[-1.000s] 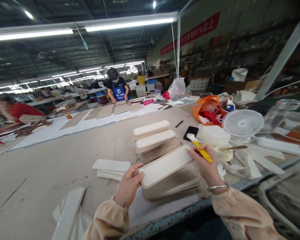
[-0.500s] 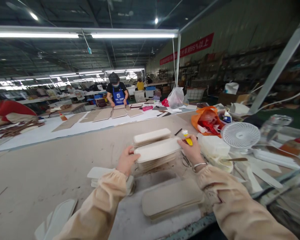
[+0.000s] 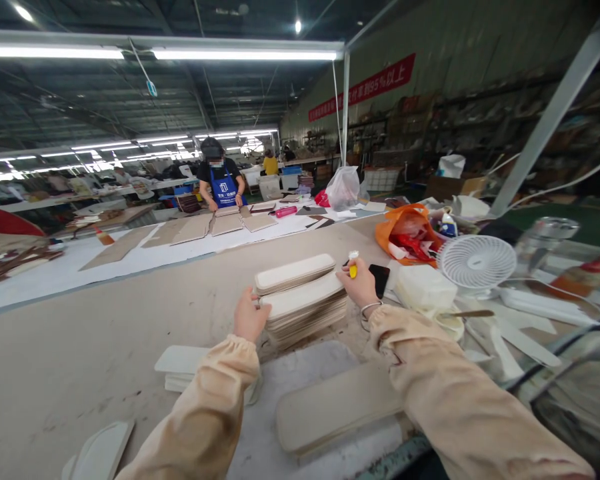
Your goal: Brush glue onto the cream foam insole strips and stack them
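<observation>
My left hand is at the left end of a stack of long, round-cornered white panels, its thumb on the top panel and its fingers curled by the edge. At the opposite end, my right hand touches the same panel with its fingertips. A small yellow-handled tool with a pale tip is held in that hand; its exact kind is unclear. Just behind lies a second stack of similar panels. Nearer to me rests a beige stack of larger panels, partly covered by my right sleeve.
Small white pieces lie by my left sleeve, with more white pieces at front left. On the right are a dark phone, an orange bag, a white fan and a plastic tub. A co-worker stands across the table.
My view has shifted slightly right. My right hand has moved left and inward, uncovering the phone, while my wrist now covers the scissors. Both hands stay at the ends of the stack.
</observation>
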`<state>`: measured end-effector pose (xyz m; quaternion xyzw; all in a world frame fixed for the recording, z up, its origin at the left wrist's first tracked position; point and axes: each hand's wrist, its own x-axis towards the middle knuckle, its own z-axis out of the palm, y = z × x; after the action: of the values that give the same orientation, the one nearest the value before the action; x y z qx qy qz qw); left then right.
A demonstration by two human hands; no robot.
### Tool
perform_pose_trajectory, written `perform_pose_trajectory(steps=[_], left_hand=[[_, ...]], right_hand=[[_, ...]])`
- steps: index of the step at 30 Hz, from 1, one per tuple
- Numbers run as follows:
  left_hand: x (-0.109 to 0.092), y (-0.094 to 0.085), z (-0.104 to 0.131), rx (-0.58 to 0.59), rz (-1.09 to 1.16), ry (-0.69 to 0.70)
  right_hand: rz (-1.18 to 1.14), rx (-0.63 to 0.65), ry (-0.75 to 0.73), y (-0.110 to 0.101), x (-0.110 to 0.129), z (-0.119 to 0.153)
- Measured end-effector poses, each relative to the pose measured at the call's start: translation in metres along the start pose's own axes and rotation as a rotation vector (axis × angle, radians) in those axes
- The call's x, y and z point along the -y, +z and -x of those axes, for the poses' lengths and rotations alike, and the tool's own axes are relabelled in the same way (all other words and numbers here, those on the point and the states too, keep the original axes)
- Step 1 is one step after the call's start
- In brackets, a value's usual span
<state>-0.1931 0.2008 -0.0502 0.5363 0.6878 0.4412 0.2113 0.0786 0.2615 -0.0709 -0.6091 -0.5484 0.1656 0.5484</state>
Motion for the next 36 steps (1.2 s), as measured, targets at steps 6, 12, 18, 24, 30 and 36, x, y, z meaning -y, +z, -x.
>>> perform_pose_trajectory(steps=[6, 12, 18, 24, 30, 36], left_hand=[[0.017, -0.012, 0.042, -0.086, -0.092, 0.223], [0.067, -0.029, 0.148, 0.33, 0.163, 0.28], [0.094, -0.015, 0.193, 0.473, 0.17, 0.258], [0.096, -0.008, 0.193, 0.445, 0.229, 0.257], [0.108, -0.004, 0.193, 0.438, 0.207, 0.313], [0.113, 0.0, 0.19, 0.414, 0.059, 0.406]], right_hand=[[0.079, -0.07, -0.14, -0.047, 0.004, 0.028], [-0.245, 0.029, -0.063, -0.112, 0.005, 0.113], [-0.492, 0.358, 0.25, -0.106, 0.003, 0.194], [-0.527, 0.596, 0.297, -0.067, 0.035, 0.219], [-0.412, 0.7, 0.261, -0.041, 0.048, 0.223], [-0.257, 0.695, 0.286, -0.045, 0.05, 0.213]])
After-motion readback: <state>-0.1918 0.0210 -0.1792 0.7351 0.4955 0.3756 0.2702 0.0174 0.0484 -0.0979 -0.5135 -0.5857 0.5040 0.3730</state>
